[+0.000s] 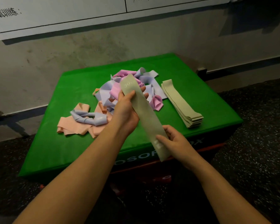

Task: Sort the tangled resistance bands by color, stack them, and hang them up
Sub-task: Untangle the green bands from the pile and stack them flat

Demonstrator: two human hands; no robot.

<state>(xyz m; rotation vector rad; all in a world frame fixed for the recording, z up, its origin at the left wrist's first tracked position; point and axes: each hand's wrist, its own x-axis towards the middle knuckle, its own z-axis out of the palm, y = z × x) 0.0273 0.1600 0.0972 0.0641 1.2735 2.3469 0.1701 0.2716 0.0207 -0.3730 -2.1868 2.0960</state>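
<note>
The fingers (144,90) of the left hand (128,109) and the right hand (173,139) grip one green band (145,113) flat above the green table (55,143). A green stack (181,104) is done; the tangled pile (120,94) of purple, pink and peach bands remains, nothing hung yet.

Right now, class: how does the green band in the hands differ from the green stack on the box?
The held green band is single, the green stack several. The held green band hangs between the left hand and right hand; the green stack lies flat. Both are pale green.
</note>
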